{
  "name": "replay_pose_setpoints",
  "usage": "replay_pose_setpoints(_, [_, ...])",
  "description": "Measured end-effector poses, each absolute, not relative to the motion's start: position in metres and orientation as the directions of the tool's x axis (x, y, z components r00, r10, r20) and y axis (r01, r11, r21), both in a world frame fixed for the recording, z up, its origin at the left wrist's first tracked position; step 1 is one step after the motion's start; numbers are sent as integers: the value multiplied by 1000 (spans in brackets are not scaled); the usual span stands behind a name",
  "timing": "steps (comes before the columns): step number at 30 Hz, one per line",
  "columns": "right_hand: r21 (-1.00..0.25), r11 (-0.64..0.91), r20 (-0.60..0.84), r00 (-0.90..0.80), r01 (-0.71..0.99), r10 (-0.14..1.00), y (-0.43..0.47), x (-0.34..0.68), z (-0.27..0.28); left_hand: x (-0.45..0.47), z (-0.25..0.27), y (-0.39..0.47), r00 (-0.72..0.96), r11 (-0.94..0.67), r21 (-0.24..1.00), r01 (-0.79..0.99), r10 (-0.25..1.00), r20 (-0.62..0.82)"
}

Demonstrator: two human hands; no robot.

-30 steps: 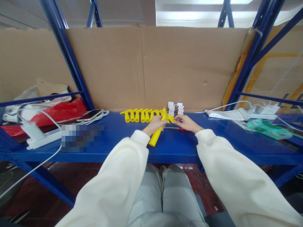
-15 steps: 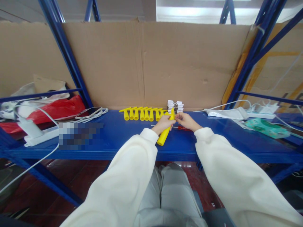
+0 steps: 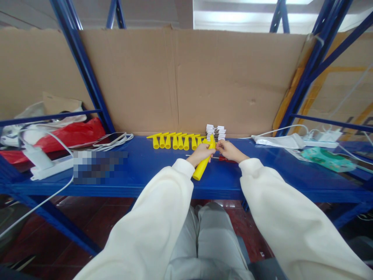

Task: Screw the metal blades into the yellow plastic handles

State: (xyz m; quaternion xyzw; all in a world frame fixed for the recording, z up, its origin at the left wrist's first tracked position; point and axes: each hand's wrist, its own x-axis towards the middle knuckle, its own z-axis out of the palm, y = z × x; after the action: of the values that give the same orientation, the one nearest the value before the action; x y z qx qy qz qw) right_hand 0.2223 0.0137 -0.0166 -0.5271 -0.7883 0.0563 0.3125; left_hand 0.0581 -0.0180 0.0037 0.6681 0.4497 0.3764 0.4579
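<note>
My left hand point(image 3: 201, 153) is wrapped round a yellow tube-shaped plastic piece point(image 3: 201, 170), whose wide round end tilts down toward the table's front edge. Close against the piece's upper end, my right hand point(image 3: 227, 150) has its fingers pinched together; whatever they hold is too small to make out. Under the hands lies a screwdriver point(image 3: 223, 158) with a red handle, partly hidden. Behind them, several yellow T-shaped pieces point(image 3: 175, 141) stand in a row. A stack of small white packets or cards point(image 3: 220, 132) sits by the cardboard, partly covered by the held piece.
The blue shelf table point(image 3: 145, 171) has a cardboard back wall point(image 3: 227, 77) and blue posts at both sides. To the left are a phone point(image 3: 112, 139), cables, a power strip point(image 3: 52, 167) and a red bag point(image 3: 72, 134). A green packet point(image 3: 329, 157) and white pouch point(image 3: 278, 140) lie right.
Almost nothing differs. The yellow piece's top has tipped very slightly, with both hands staying in nearly the same place; the whole view has shifted a little.
</note>
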Motion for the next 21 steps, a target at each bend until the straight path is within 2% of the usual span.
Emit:
replay_pose_setpoints(4, [-412,448,441,-257,793,860,16,223,-19,58,3,-17,310,-165,951,261,947,79])
replay_pose_setpoints(9, [-344,422,462,-240,839,854,16,233,-17,55,3,-16,183,-88,961,264,982,40])
replay_pose_setpoints(11, [-318,327,473,-150,890,868,17,240,-13,54,5,-16,175,-80,962,261,984,35])
replay_pose_setpoints(13, [-300,170,454,-16,939,891,18,247,-10,54,6,-18,200,-87,961,264,979,33])
replay_pose_setpoints(16, [-268,-40,331,131,963,935,21,254,-7,55,7,-20,223,-87,956,281,974,23])
replay_pose_setpoints(19, [-222,-131,197,176,966,964,26,254,-6,55,6,-19,236,-100,954,283,971,32])
replay_pose_setpoints(21, [-197,-160,162,194,967,968,28,252,-5,55,4,-18,243,-112,954,280,969,42])
